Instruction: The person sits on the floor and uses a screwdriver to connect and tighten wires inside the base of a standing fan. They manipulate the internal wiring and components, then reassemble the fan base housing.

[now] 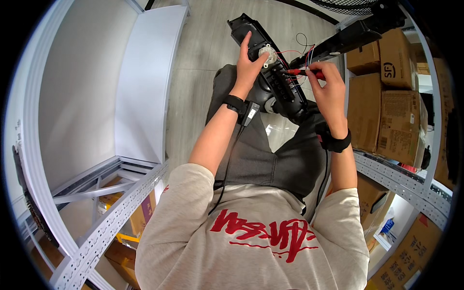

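While left grip (248, 68) lies spread on black housing (277, 85) | right grip (329, 89): pinching red-and-black tool (296, 72)

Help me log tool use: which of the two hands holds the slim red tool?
The right hand pinches the slim red tool; the left hand holds none, touching the black casing instead.
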{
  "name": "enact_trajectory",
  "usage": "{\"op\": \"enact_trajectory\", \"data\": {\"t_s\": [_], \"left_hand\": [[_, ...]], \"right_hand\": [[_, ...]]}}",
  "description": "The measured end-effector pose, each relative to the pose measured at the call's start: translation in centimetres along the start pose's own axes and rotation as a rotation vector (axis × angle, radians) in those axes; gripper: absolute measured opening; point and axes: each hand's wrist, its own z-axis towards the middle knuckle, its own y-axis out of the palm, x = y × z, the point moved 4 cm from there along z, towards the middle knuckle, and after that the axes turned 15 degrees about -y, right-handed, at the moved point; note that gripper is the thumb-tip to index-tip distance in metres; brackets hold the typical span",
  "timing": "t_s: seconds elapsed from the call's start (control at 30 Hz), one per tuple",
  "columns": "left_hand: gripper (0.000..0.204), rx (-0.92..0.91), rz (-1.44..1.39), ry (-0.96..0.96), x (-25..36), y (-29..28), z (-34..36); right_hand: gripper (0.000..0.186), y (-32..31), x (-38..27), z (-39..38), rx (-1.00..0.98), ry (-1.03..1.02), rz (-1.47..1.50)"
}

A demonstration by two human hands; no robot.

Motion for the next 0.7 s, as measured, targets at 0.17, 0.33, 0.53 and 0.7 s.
{"op": "enact_trajectory", "data": {"t_s": [0.17,0.33,0.53,0.7], "left_hand": [[0.079,0.003,-0.006,0.008,-0.35,0.05,0.05],[0.079,-0.002,0.0,0.008,-0.24,0.28,0.0],[0.08,0.011,0.028,0.013,0.1,0.14,-0.08],[0.08,0.008,0.017,-0.004,0.05,0.16,-0.03]], "right_hand": [[0.015,0.79,0.26,-0.07,-0.009,-0.017,-0.025],[0.015,0.95,0.43,0.0,-0.009,-0.02,-0.028],[0.015,1.17,0.6,0.11,-0.017,-0.046,-0.035],[0.016,1.14,0.35,0.13,-0.021,-0.045,-0.04]]}}
